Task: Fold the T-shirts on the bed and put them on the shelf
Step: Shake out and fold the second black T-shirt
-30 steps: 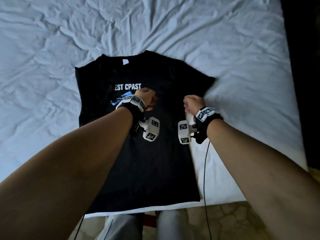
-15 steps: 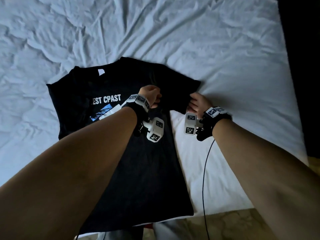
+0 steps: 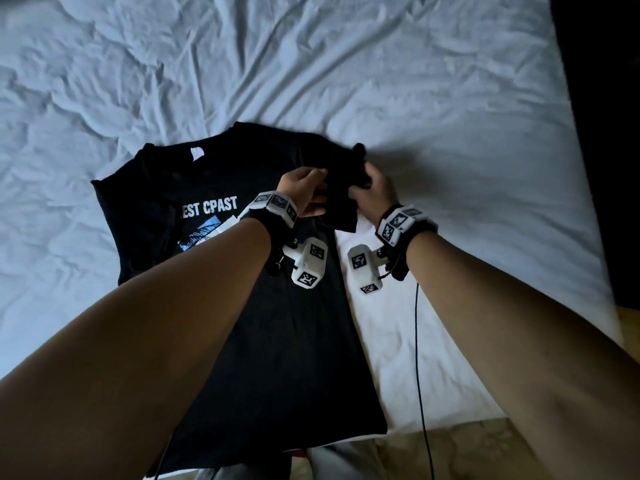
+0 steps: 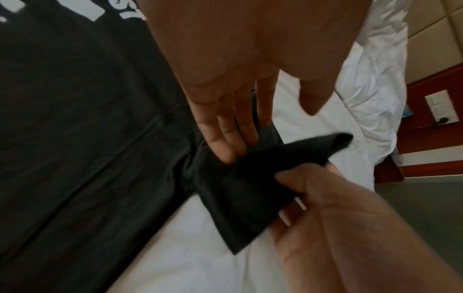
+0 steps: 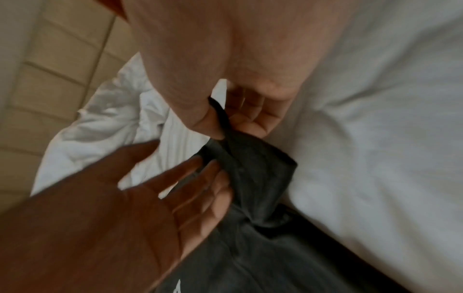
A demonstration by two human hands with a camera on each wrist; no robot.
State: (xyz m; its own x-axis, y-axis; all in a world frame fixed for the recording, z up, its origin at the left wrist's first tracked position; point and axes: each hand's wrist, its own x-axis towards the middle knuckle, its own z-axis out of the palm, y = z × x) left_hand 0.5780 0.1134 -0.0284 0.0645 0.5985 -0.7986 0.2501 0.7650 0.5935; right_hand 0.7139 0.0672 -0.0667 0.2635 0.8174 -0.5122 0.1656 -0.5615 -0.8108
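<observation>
A black T-shirt point(image 3: 277, 341) with white "EST CPAST" print lies front up on the white bed point(image 3: 450, 116), hem toward me. My right hand point(image 3: 363, 183) pinches the shirt's right sleeve point(image 3: 341, 209) between thumb and fingers and holds it raised off the sheet. In the right wrist view the sleeve point(image 5: 255, 168) hangs from that pinch. My left hand point(image 3: 320, 183) lies with straight fingers point(image 4: 225, 136) on the shirt beside the sleeve seam, next to the lifted sleeve point(image 4: 238, 190). The shirt's left side is folded in, so no left sleeve shows.
The bed's near edge point(image 3: 433, 422) meets a beige floor point(image 3: 485, 452) by my legs. A black cable point(image 3: 420, 375) hangs from my right wrist. Darkness lies past the bed's right side point(image 3: 606, 133). A padded headboard point(image 4: 431, 17) and a wooden nightstand point(image 4: 431, 111) show beyond the crumpled duvet.
Both hands moved up and right from the chest to the right sleeve. My right hand took hold of the sleeve and lifted it; my left hand's fingers straightened.
</observation>
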